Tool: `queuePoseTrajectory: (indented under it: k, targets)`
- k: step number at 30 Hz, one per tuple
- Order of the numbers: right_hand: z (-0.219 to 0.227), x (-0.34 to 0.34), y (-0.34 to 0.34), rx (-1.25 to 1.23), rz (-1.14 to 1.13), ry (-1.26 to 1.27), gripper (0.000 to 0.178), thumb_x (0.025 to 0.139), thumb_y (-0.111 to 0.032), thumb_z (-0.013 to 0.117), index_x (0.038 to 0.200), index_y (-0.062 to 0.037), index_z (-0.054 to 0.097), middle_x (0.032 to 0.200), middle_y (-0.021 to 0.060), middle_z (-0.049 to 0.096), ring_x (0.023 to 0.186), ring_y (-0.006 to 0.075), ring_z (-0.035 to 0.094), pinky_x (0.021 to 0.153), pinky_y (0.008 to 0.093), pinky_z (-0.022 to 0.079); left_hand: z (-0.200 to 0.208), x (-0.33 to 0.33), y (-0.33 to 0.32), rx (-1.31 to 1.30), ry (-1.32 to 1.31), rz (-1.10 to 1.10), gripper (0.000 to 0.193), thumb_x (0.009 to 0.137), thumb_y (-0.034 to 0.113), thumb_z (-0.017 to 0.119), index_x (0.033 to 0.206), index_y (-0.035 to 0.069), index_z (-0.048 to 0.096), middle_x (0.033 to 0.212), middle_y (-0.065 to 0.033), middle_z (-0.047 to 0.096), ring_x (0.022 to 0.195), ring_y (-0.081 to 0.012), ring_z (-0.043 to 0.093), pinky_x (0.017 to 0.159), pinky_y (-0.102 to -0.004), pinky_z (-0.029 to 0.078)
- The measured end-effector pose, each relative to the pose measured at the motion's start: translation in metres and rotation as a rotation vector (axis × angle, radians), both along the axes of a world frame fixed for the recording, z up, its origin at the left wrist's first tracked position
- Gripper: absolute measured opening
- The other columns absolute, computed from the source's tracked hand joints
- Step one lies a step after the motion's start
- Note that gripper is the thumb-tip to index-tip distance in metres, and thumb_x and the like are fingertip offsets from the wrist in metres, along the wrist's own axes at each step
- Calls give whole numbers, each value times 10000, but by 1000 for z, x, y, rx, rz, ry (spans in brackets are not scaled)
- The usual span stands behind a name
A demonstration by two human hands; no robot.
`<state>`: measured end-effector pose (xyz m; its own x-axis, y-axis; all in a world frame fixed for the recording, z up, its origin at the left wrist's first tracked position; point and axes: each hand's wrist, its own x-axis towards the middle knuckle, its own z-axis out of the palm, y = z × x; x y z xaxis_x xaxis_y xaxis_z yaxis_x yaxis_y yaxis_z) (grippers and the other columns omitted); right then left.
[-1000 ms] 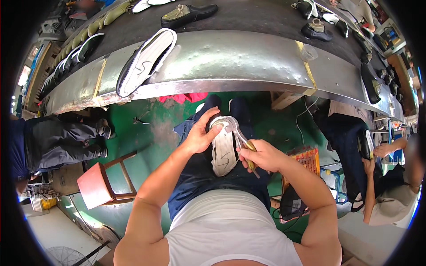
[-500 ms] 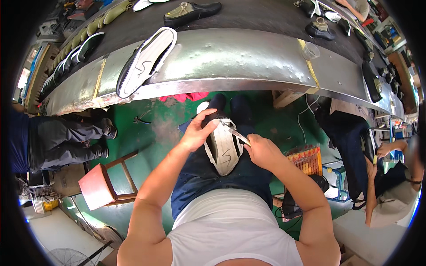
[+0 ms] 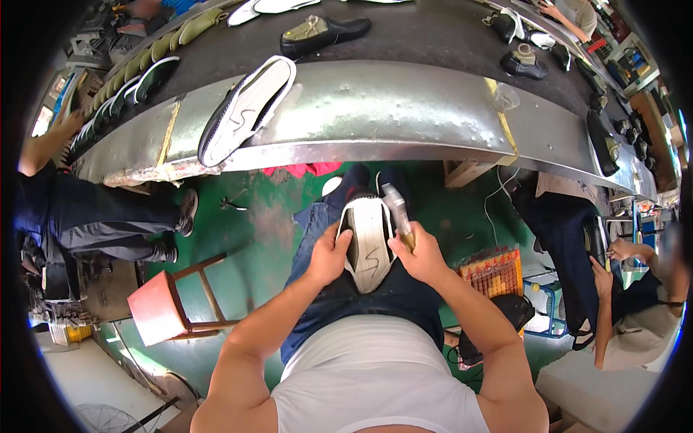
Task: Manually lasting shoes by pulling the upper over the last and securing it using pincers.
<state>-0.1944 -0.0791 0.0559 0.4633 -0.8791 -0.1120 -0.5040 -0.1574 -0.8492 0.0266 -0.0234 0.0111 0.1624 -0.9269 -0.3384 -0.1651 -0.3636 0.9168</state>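
A shoe upper on its last point(image 3: 371, 242) lies on my lap with its pale underside up, a dark curved pen line across it. My left hand point(image 3: 329, 255) is closed on the shoe's left edge, thumb on the rim. Wrapped in the fingers of my right hand point(image 3: 422, 254) is a shiny metal tool point(image 3: 395, 202) with a yellowish handle. Its wide end points away from me beside the shoe's right edge; blur hides its exact kind. The right thumb rests at that same edge. A similar shoe point(image 3: 245, 112) leans, underside up, on the metal bench edge.
The metal-edged bench point(image 3: 390, 101) spans the far side, holding a black-and-olive shoe point(image 3: 321, 35) and others. A red-topped stool point(image 3: 160, 307) stands at left, pliers point(image 3: 232, 204) lie on the floor. Co-workers are at both sides; one person's hand point(image 3: 606, 278) is at right.
My left hand has come down from the shoe's far end to its left edge. My right hand has drawn the tool off the far end and turned it upright beside the shoe.
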Motion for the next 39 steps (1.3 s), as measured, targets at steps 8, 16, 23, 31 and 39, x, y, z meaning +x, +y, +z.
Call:
queuePoseTrajectory:
  k: [8, 16, 23, 31, 39]
  targets:
    - [-56, -8, 10, 28, -204, 80, 419, 832, -259, 725, 1061, 53, 564, 854, 207, 673, 778, 304, 686, 730, 398, 527, -7, -18, 9, 53, 206, -176, 818, 754, -85, 497, 1527, 66, 272, 1430, -184, 482, 1338, -239, 452, 1102, -297, 337]
    - [-10, -50, 16, 241, -228, 18, 310, 923, -209, 611, 1078, 55, 565, 803, 195, 685, 747, 316, 694, 725, 389, 527, -21, -27, 6, 256, 169, -246, 1030, 727, 99, 813, 1530, -16, 177, 1418, -192, 487, 1308, -250, 480, 1096, -333, 383]
    - [13, -71, 38, -131, 390, 317, 544, 816, -31, 642, 1319, 88, 471, 1208, 281, 559, 1108, 420, 565, 927, 439, 487, -21, -41, 27, 93, 57, -214, 1066, 748, 204, 809, 1524, -56, 126, 1415, -246, 475, 1308, -304, 489, 1109, -333, 364]
    - [49, -29, 18, -438, 567, 754, 436, 755, -31, 651, 1166, 88, 565, 1009, 256, 630, 920, 411, 629, 778, 443, 537, -3, -37, 37, 118, 140, -309, 992, 828, 187, 724, 1539, -47, 72, 1539, -216, 318, 1422, -285, 331, 1156, -352, 279]
    - [-6, -28, 34, -211, 465, 509, 239, 866, -190, 634, 966, 22, 582, 835, 205, 638, 722, 376, 656, 667, 455, 532, -17, -56, 10, 286, 583, 299, 743, 1022, 568, 328, 1545, 50, 222, 1577, -134, 294, 1446, -251, 282, 1160, -349, 243]
